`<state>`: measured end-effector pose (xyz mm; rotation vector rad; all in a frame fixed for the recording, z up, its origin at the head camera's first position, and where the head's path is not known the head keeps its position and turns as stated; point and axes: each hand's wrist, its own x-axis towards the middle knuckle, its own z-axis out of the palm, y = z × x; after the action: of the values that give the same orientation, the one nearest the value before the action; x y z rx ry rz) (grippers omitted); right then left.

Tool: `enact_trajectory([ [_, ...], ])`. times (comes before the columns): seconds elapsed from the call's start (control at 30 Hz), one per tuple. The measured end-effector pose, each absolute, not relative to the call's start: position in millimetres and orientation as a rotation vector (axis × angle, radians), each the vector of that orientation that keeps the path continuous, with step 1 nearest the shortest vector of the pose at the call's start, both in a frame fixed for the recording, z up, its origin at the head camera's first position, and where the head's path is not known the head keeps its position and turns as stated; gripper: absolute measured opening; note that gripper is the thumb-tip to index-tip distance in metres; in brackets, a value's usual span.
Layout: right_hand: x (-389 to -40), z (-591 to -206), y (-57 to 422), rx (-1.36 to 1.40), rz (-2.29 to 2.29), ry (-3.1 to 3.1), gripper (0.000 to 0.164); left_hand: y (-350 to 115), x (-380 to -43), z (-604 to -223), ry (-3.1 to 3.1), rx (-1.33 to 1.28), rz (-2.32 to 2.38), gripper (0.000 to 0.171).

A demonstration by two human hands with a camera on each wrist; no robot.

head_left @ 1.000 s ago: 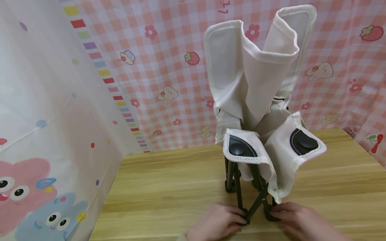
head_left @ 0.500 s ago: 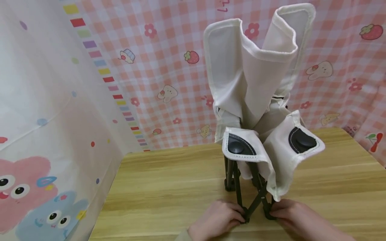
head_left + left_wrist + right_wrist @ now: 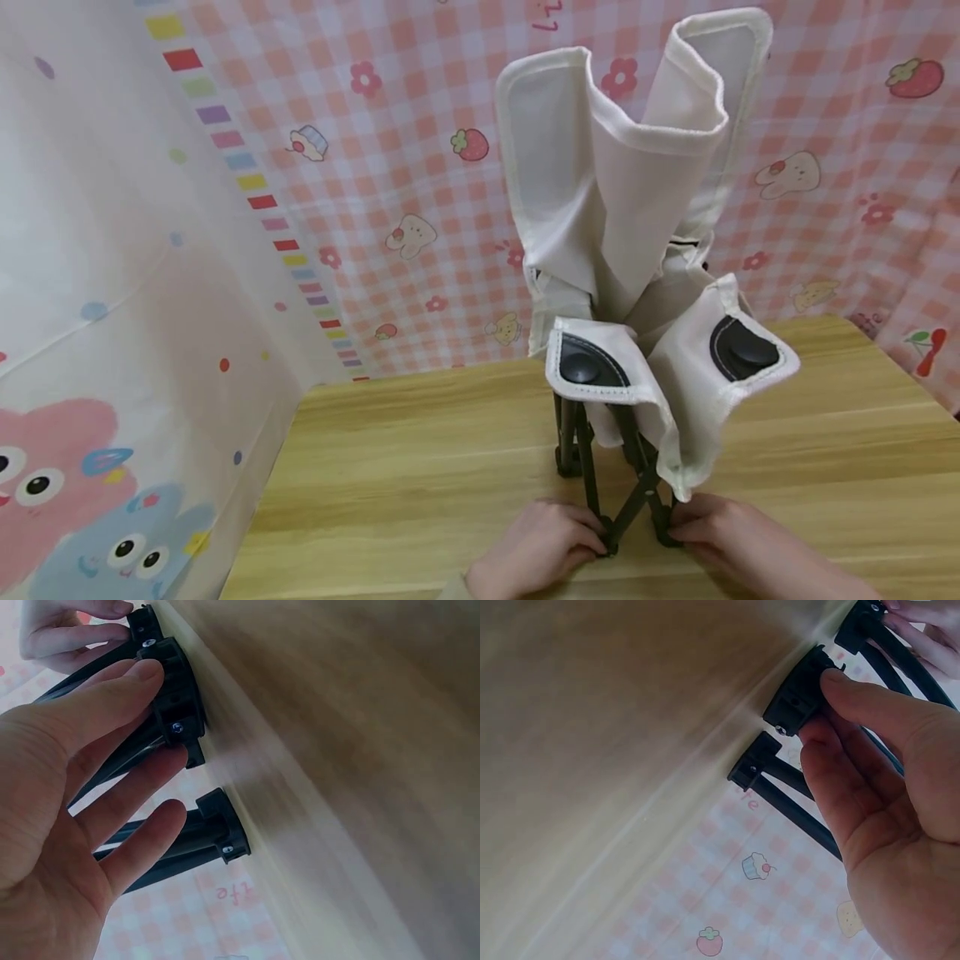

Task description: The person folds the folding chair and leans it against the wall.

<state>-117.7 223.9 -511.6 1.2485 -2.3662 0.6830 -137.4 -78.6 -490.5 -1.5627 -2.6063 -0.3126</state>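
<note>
A small folding chair with white fabric [image 3: 652, 183] and black legs [image 3: 587, 467] stands upright on the wooden table, its cloth bunched together and its legs drawn close. Low at the front left foot, my left hand [image 3: 536, 542] pinches the black plastic foot [image 3: 178, 697] between thumb and fingers. My right hand [image 3: 731, 533] grips the other front foot [image 3: 799, 694] the same way, thumb on one side. A rear foot [image 3: 225, 829] shows beyond the fingers in the left wrist view. Black corner patches [image 3: 592, 362] sit at the front tips of the seat.
The wooden table [image 3: 405, 467] reaches toward a pink checked cloth [image 3: 420, 167] hanging close behind the chair. At the left hangs a white cloth [image 3: 187, 275] with dots and cartoon figures.
Both hands keep to the front feet; the right hand's fingers have drawn in closer around its foot. The chair stands as before, and the head view has shifted slightly.
</note>
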Motion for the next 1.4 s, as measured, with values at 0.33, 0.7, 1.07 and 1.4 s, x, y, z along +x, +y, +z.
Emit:
enact_trajectory([
  [0.33, -123.7, -510.2, 217.6, 1.212, 0.636, -2.354, 0.037, -78.1, -141.2, -488.0, -2.632, -1.513, -0.294, 0.010],
  [0.7, -133.0, -505.4, 216.1, 1.210, 0.611, -2.391, 0.033, -76.0, -146.3, -488.2, -2.696, -1.446, -0.346, 0.010],
  [1.07, -141.1, -505.0, 211.0, 1.223, 0.626, -2.353, 0.034, -76.4, -149.8, -488.6, -2.723, -1.391, -0.345, 0.010],
  [1.4, -148.3, -501.0, 209.1, 1.232, 0.617, -2.392, 0.032, -77.4, -154.9, -489.1, -2.723, -1.363, -0.343, 0.010],
])
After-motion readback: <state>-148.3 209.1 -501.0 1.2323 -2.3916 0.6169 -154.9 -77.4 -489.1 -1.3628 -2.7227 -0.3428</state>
